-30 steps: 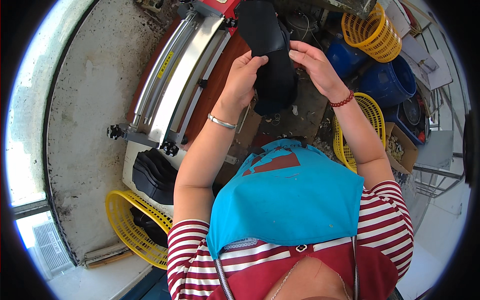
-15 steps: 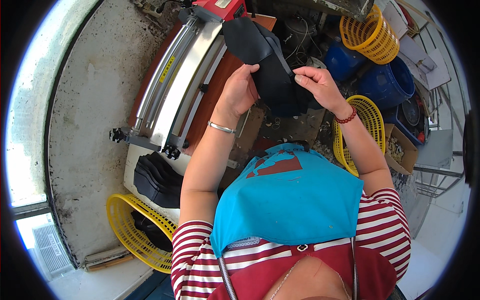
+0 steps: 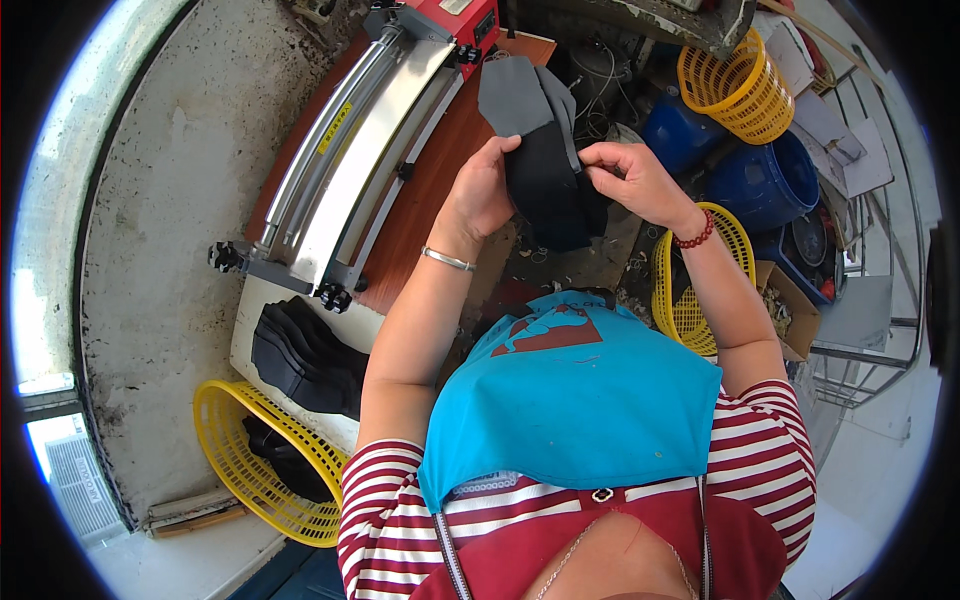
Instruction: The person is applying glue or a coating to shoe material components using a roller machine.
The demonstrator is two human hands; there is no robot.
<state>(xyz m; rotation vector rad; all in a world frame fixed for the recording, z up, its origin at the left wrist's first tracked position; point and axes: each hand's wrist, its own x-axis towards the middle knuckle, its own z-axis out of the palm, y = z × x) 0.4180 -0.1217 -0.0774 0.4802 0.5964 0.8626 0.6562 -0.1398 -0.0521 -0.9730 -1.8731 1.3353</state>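
Note:
In front of me I hold up a few flat black cut pieces (image 3: 548, 185) of leather-like material, lying over one another. Their upper part looks grey where light falls on it. My left hand (image 3: 482, 188) grips the left edge, thumb on top and fingers tucked behind. At the right edge, my right hand (image 3: 632, 182) pinches a layer between thumb and bent forefinger. Left of the pieces stands a long silver machine (image 3: 350, 170) with a roller and a red end housing (image 3: 462, 22), on a reddish-brown table (image 3: 400, 250).
A pile of similar black pieces (image 3: 300, 355) lies on a pale surface beside my left forearm. Below it a yellow basket (image 3: 225, 450) holds more dark pieces. To the right are another yellow basket (image 3: 740, 240), a cardboard box (image 3: 795, 335), blue barrels (image 3: 765, 175) and an orange-yellow basket (image 3: 735, 90).
The held pieces have tilted, so their top part now catches light and looks grey. Both hands keep their grip, with the right hand slightly lower. The whole view has shifted a little.

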